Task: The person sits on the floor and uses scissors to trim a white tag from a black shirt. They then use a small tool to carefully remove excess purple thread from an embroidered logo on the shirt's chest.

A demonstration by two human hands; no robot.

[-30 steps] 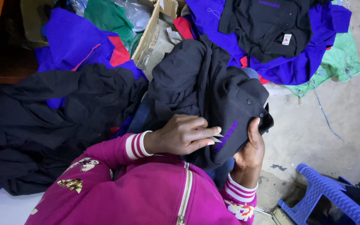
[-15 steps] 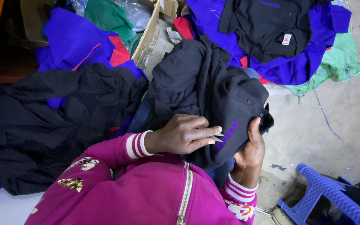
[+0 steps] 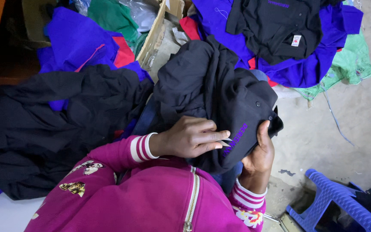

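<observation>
Resting on the person's lap at the centre of the frame, a black garment (image 3: 220, 99) with two small buttons and purple embroidery near its lower edge is held between both hands. The left hand (image 3: 190, 138) lies on top of the fabric, knuckles up. Its fingers (image 3: 209, 136) are extended and pressed together, and they pinch a small pale pointed item against the embroidery; what that item is cannot be told. The right hand (image 3: 260, 154) grips the garment's lower right edge from beneath, thumb up along the fabric and fingers curled under it, closed on the cloth. Both wrists emerge from a magenta zip jacket (image 3: 151, 197) with striped cuffs, filling the lower middle of the frame.

Surrounding items:
- A large heap of black cloth (image 3: 52, 124) lies at the left, touching the held garment.
- Blue and red garments (image 3: 82, 41) lie at the upper left.
- A cardboard box (image 3: 153, 36) stands at the upper centre.
- A second black shirt (image 3: 275, 25) lies spread over blue fabric (image 3: 314, 64) at the upper right, with a green sheet (image 3: 351, 62) beneath.
- A blue plastic stool (image 3: 336, 206) sits at the lower right on the concrete floor (image 3: 348, 129).
</observation>
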